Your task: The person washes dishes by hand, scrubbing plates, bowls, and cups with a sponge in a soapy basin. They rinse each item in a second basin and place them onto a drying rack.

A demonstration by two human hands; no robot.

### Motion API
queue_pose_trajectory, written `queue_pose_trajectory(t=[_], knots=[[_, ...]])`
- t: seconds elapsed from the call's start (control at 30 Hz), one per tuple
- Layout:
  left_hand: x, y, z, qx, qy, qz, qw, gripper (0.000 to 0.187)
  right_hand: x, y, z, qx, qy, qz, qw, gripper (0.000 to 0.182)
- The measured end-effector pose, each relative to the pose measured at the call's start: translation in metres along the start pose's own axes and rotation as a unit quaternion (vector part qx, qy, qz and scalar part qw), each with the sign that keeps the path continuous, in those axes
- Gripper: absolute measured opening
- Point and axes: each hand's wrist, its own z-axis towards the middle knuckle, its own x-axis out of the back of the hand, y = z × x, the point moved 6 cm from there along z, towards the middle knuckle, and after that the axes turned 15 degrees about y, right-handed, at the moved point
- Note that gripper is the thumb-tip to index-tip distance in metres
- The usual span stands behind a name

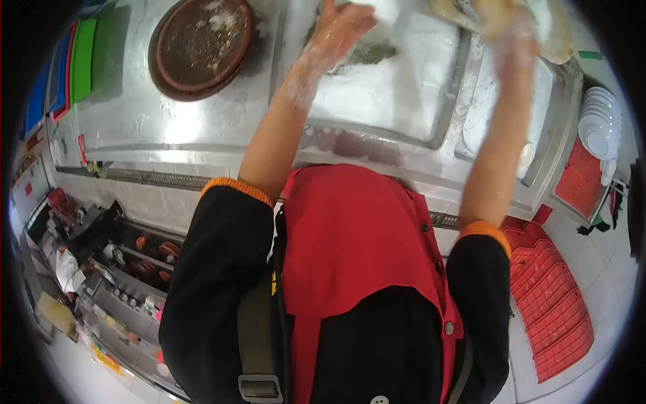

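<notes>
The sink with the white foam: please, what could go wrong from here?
The left hand looks wet and soapy, so anything it grasps could slip. The right hand is blurred at a yellowish item; I cannot tell how firmly it holds it, if at all, so the item might drop. The foam in the sink may hide things beneath.

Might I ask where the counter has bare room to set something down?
The steel counter lies bare between the green board and the brown dish. At right it is crowded: right hand, yellowish items, stacked white plates.
</notes>
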Motion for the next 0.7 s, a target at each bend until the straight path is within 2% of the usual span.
queue_pose_trajectory(t=[0.03, 0.07, 0.1, 0.13, 0.17, 0.2, 0.23, 0.27, 0.3, 0.33, 0.37, 0.4, 0.43, 0.47, 0.5, 0.53, 0.57, 0.6, 0.63, 0.7], knots=[[-0.014, 0.003, -0.003, -0.006, 0.005, 0.002, 1.0, 0.07, -0.016, 0.021, -0.044, -0.101, -0.059, 0.146, 0.982, 0.06], [-0.025, 0.008, -0.005, -0.047, 0.039, 0.072, 0.996, 0.073, -0.054, 0.016, -0.078, -0.309, -0.008, -0.01, 0.951, 0.05], [-0.029, 0.01, -0.01, -0.083, 0.074, 0.141, 0.984, 0.077, -0.076, 0.044, -0.092, -0.335, -0.072, 0.183, 0.922, 0.044], [-0.03, 0.007, -0.017, -0.084, 0.079, 0.145, 0.983, 0.077, -0.093, 0.069, -0.104, -0.349, -0.13, 0.368, 0.852, 0.039], [-0.037, 0.014, -0.027, -0.175, 0.047, 0.23, 0.956, 0.079, -0.103, 0.07, -0.11, -0.352, -0.132, 0.371, 0.849, 0.039], [-0.046, 0.017, -0.039, -0.261, 0.015, 0.312, 0.913, 0.081, -0.106, 0.073, -0.113, -0.355, -0.078, 0.354, 0.862, 0.038], [-0.042, 0.01, -0.039, -0.264, 0.017, 0.315, 0.912, 0.081, -0.106, 0.074, -0.115, -0.355, -0.023, 0.336, 0.872, 0.037], [-0.036, 0.006, -0.036, -0.32, 0.032, 0.331, 0.887, 0.082, -0.108, 0.072, -0.119, -0.354, -0.028, 0.339, 0.872, 0.037], [-0.032, 0.002, -0.041, -0.373, 0.048, 0.344, 0.86, 0.083, -0.109, 0.07, -0.123, -0.375, -0.023, 0.362, 0.853, 0.038], [-0.028, -0.007, -0.045, -0.378, 0.054, 0.344, 0.858, 0.083, -0.112, 0.068, -0.126, -0.396, -0.021, 0.384, 0.834, 0.039], [-0.02, -0.019, -0.042, -0.314, 0.079, 0.336, 0.884, 0.083, -0.108, 0.079, -0.119, -0.395, -0.03, 0.386, 0.833, 0.039], [-0.018, -0.027, -0.041, -0.246, 0.102, 0.326, 0.907, 0.082, -0.1, 0.098, -0.108, -0.371, -0.082, 0.421, 0.823, 0.04], [-0.019, -0.044, -0.042, -0.083, 0.079, 0.036, 0.993, 0.071, -0.096, 0.11, -0.108, -0.345, -0.131, 0.456, 0.81, 0.042], [-0.018, -0.042, -0.045, -0.085, 0.073, 0.038, 0.993, 0.071, -0.096, 0.113, -0.121, -0.338, -0.132, 0.458, 0.811, 0.042], [-0.012, -0.043, -0.045, -0.019, 0.121, -0.039, 0.992, 0.058, -0.087, 0.128, -0.127, -0.354, -0.009, 0.367, 0.86, 0.041], [-0.009, -0.044, -0.041, 0.047, 0.163, -0.115, 0.979, 0.054, -0.076, 0.131, -0.13, -0.356, 0.116, 0.27, 0.887, 0.04], [0.001, -0.043, -0.043, 0.126, 0.277, -0.112, 0.946, 0.042, -0.067, 0.1, -0.145, -0.32, 0.186, 0.094, 0.924, 0.042], [0.005, -0.046, -0.043, 0.176, 0.257, -0.122, 0.942, 0.039, -0.061, 0.089, -0.151, -0.233, 0.193, 0.019, 0.953, 0.046], [0.026, -0.062, -0.024, 0.138, 0.245, -0.085, 0.956, 0.035, -0.055, 0.075, -0.155, -0.18, 0.185, -0.093, 0.962, 0.047], [0.028, -0.06, -0.034, 0.093, 0.266, -0.008, 0.959, 0.029, -0.038, 0.063, -0.152, -0.1, 0.111, -0.247, 0.958, 0.043]])
